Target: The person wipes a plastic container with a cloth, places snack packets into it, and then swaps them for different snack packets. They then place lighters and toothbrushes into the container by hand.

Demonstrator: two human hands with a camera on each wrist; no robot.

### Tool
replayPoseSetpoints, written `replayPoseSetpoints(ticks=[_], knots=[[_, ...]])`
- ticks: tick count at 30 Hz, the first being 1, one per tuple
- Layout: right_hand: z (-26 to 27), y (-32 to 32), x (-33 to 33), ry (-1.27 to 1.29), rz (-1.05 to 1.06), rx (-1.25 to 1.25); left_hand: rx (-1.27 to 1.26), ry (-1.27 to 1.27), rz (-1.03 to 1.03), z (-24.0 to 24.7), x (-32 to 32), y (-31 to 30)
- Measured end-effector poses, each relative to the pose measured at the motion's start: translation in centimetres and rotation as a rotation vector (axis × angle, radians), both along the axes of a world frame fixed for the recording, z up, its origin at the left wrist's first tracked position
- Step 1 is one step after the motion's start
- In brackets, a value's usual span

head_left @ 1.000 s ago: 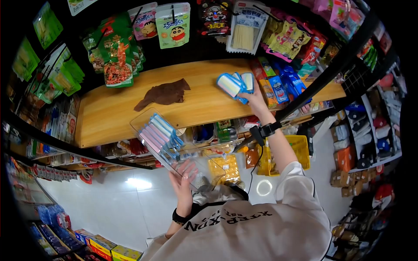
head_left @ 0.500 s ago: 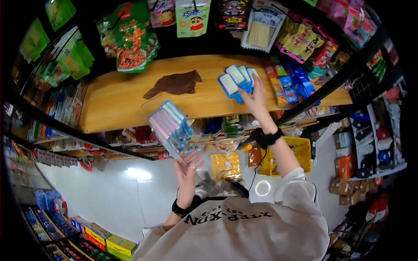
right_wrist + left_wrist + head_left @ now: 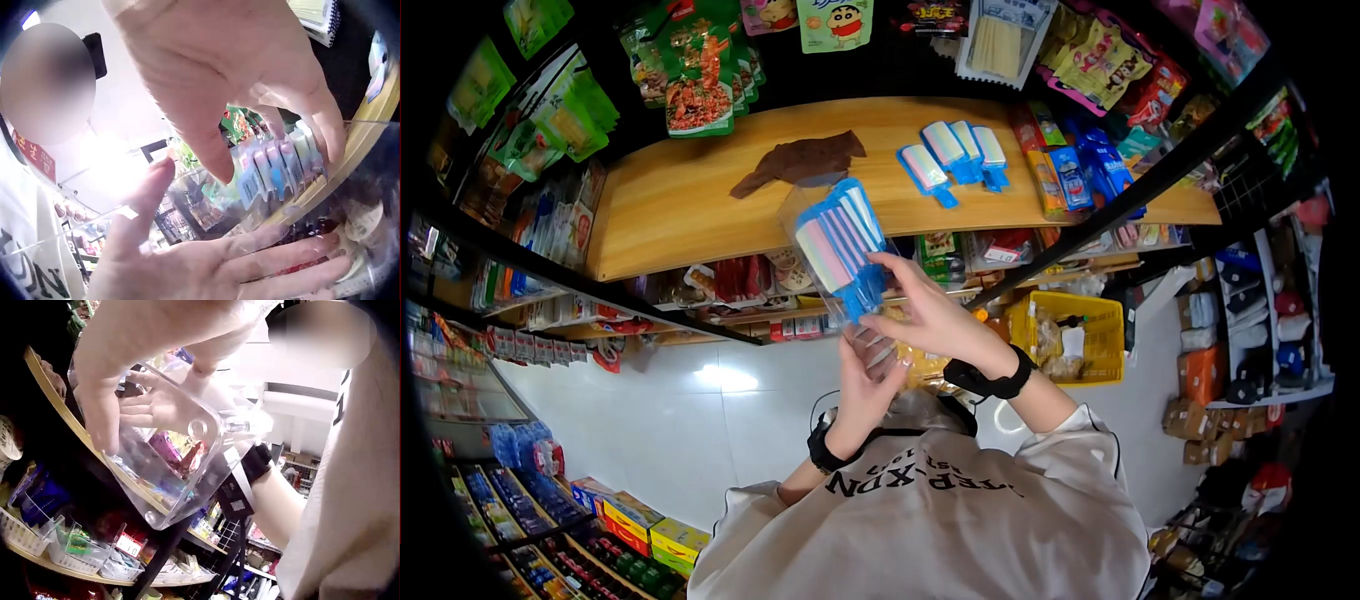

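A clear plastic box is held tilted before the wooden shelf. Packs of striped, ice-pop-shaped sweets with blue handles stand in a row inside it. My left hand supports its lower end, fingers straight and spread in the right wrist view. Over the box reaches my right hand, thumb apart from the fingers and fingertips right at the sweets. More such sweets, a single pack and a cluster, lie on the shelf.
A crumpled brown cloth lies on the wooden shelf. Blue and orange boxes stand at its right end. Snack bags hang above. A yellow basket stands on the floor.
My right hand has let go of several sweets on the shelf and moved down-left to the box. The box has moved right and is more upright.
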State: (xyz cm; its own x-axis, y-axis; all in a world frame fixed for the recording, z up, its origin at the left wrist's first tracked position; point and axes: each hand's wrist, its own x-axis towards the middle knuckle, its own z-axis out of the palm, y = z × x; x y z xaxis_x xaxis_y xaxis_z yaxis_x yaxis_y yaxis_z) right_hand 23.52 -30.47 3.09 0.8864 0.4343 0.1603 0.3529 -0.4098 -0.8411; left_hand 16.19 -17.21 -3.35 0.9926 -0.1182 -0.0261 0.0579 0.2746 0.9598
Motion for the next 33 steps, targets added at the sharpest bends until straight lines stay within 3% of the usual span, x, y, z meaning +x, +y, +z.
replayPoseSetpoints(ticks=[3,5,7,11,13,16,23,25,33], knots=[[-1.5,-0.3,0.5,0.209,-0.027,0.224,0.089,0.014,0.005,0.3,-0.3,-0.4],[-1.9,-0.6,0.5,0.22,-0.055,0.25,0.205,0.037,-0.013,0.4,-0.5,-0.5],[-1.7,-0.6,0.1,0.184,-0.142,0.01,0.231,0.039,-0.04,0.5,-0.6,-0.7],[-2.9,-0.7,-0.1,0.1,-0.143,-0.028,0.261,0.052,-0.051,1.1,-1.0,-1.2],[-3.7,0.0,-0.2,0.175,-0.182,0.426,0.267,0.027,-0.052,1.3,-1.0,-1.4],[-3.1,0.8,-0.7,0.145,-0.241,0.619,0.282,-0.032,-0.054,1.4,-0.7,-1.8],[-1.8,0.6,-0.9,0.167,-0.25,0.675,0.289,-0.095,-0.011,1.0,-0.6,-2.1],[-1.6,0.4,-1.2,0.26,-0.265,0.813,0.29,-0.082,-0.007,1.1,-0.5,-2.1],[-1.3,-1.3,-1.6,0.394,-0.304,0.904,0.217,-0.056,0.03,1.1,0.0,-1.4]])
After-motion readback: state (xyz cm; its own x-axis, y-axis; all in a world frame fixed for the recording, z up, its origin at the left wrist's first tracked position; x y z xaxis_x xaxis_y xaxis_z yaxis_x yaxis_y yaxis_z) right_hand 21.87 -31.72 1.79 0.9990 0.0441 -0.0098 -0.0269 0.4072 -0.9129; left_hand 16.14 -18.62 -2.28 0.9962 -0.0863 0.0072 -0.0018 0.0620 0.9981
